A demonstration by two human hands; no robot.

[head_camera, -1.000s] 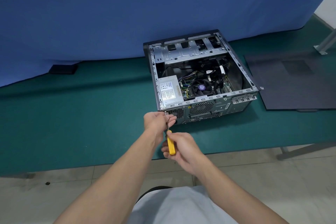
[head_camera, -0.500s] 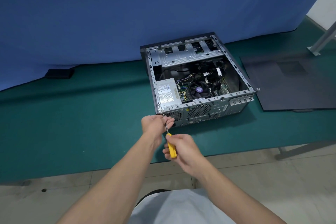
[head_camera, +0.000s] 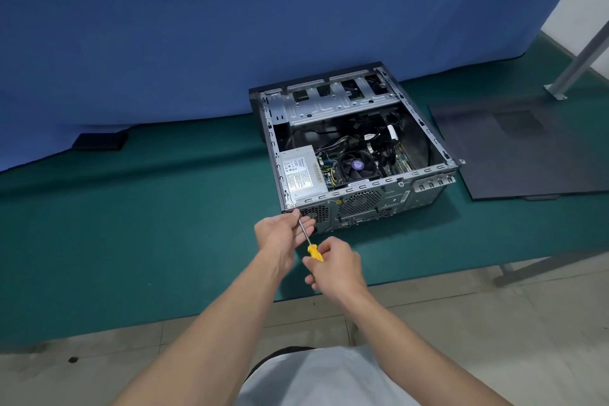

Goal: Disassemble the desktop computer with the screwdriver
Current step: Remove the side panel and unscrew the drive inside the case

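At the near left corner of the PC [head_camera: 362,204] is where my screwdriver [head_camera: 314,252] tip sits, just below the PSU [head_camera: 301,173]. The PC lies open on the tabletop [head_camera: 164,224], with the panel [head_camera: 527,155] off to its right. My left grip [head_camera: 283,231] pinches the shaft up near the tip, and my right grip [head_camera: 339,265] is wrapped round the yellow handle. I can't see the screw head from here, the fingers hide it. Any tips?

reply: Looks like a PSU screw on the rear plate to me. I'd get the shaft square to the plate and push in before turning so it doesn't cam out. Let the left grip only guide. Cup those fingers under the tip so the screw drops into them, not onto the tabletop.
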